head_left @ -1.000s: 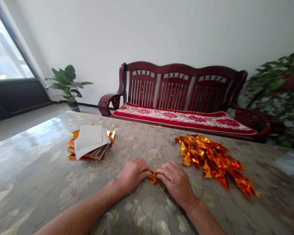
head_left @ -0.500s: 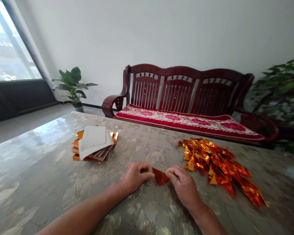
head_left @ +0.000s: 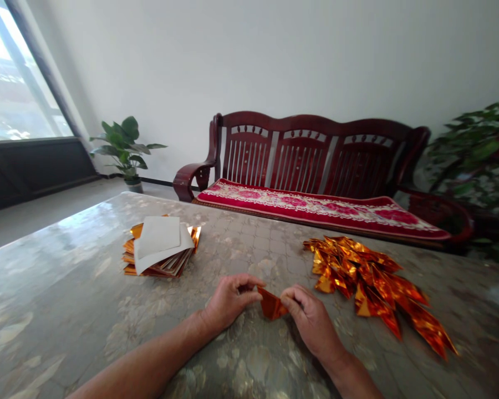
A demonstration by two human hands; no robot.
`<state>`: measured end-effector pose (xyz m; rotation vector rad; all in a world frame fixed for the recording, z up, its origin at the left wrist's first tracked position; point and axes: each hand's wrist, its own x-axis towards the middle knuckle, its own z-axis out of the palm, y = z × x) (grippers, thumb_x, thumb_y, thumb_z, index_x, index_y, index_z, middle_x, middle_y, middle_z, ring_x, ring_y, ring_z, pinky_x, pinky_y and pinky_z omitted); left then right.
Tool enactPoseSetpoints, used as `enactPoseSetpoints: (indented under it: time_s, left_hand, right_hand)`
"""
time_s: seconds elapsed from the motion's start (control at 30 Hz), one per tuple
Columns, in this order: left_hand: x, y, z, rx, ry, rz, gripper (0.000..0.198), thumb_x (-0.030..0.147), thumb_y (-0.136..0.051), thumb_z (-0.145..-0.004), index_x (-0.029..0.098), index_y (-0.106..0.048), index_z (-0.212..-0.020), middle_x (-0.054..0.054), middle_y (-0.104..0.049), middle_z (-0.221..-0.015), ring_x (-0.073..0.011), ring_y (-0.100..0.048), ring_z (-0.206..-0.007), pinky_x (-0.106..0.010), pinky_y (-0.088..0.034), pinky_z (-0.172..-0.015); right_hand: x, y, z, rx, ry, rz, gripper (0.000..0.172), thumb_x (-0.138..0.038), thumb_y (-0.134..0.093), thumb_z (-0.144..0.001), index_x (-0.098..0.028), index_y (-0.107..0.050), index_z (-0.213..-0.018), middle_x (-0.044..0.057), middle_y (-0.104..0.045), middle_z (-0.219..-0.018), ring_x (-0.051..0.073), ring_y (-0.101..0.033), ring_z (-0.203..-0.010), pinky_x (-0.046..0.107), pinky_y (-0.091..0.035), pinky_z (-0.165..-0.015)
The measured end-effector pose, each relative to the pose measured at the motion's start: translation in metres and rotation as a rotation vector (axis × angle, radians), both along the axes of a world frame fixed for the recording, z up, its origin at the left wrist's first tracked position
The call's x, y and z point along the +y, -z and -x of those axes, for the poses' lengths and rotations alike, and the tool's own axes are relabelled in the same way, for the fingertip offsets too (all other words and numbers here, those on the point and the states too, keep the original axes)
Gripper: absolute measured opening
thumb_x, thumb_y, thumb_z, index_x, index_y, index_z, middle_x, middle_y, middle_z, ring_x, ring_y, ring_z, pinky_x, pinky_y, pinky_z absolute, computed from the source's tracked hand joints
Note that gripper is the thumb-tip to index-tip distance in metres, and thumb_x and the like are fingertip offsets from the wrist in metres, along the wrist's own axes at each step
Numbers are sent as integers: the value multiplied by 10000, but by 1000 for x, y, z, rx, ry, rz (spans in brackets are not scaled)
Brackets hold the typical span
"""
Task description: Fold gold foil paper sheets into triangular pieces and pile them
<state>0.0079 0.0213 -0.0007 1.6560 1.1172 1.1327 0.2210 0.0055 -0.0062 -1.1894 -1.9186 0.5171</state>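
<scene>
A small folded piece of gold foil paper (head_left: 271,305) is pinched between both my hands just above the patterned table (head_left: 66,310). My left hand (head_left: 228,299) grips its left end with closed fingers. My right hand (head_left: 311,318) grips its right end, fingers curled. To the right lies a pile of folded gold foil pieces (head_left: 374,285). At the back left sits a stack of flat gold foil sheets (head_left: 160,252) with white undersides showing on top.
Behind the table stands a dark red wooden bench (head_left: 316,149) with a red floral cushion. A potted plant (head_left: 125,147) is on the floor at the left by the window, and a leafy plant (head_left: 482,160) is at the right.
The foil piece has been drawn out from a small crumpled shape to a wider folded one, and my hands have moved slightly apart. The view has shifted a little.
</scene>
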Motion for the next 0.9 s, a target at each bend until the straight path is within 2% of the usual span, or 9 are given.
enactPoseSetpoints:
  time_s: [0.13, 0.23, 0.33, 0.5, 0.67, 0.9]
  left_hand:
    - [-1, 0, 0, -26, 8, 65, 202, 307, -721, -713, 162, -779, -841, 9, -663, -639, -132, -547, -604, -228, -429, -617]
    - [-3, -1, -2, -64, 9, 115, 177, 319, -718, -707, 152, -756, -752, -4, -690, -648, -141, -565, -607, -233, -431, -612]
    - [-6, -2, -6, -91, -26, 161, 179, 320, -719, -686, 141, -707, -673, 20, -627, -569, -114, -503, -540, -216, -371, -542]
    - [-13, 2, -13, -98, -39, 195, 233, 360, -713, -700, 146, -647, -638, 40, -569, -542, -96, -460, -517, -208, -335, -511]
    - [-16, 1, -16, -46, -33, 192, 233, 356, -692, -722, 153, -630, -626, 48, -549, -529, -94, -452, -514, -205, -323, -503]
    - [-17, 0, -15, 48, -47, 123, 247, 335, -686, -745, 161, -593, -596, 55, -525, -525, -94, -444, -522, -206, -314, -504]
  right_hand:
    - [-1, 0, 0, -35, -7, -37, 253, -314, -492, -967, -222, -573, -746, 5, -602, -741, 179, -593, -748, 268, -461, -691]
    - [-3, -2, -1, -90, -10, -130, 197, -287, -510, -967, -231, -612, -808, 13, -630, -775, 189, -596, -779, 289, -464, -715]
    - [-6, -4, 0, -136, -17, -263, 136, -250, -524, -968, -241, -655, -934, 25, -656, -815, 195, -595, -802, 316, -463, -738]
    - [-11, -8, 8, -177, -15, -404, 167, -216, -554, -957, -242, -670, -1074, 47, -690, -875, 201, -602, -822, 347, -469, -762]
    - [-13, -12, 15, -151, -2, -379, 136, -236, -532, -972, -230, -667, -988, 40, -671, -835, 190, -592, -793, 324, -458, -735]
    - [-12, -11, 18, -206, 28, -293, 260, -285, -427, -1011, -221, -589, -817, 22, -594, -744, 178, -550, -734, 290, -419, -680]
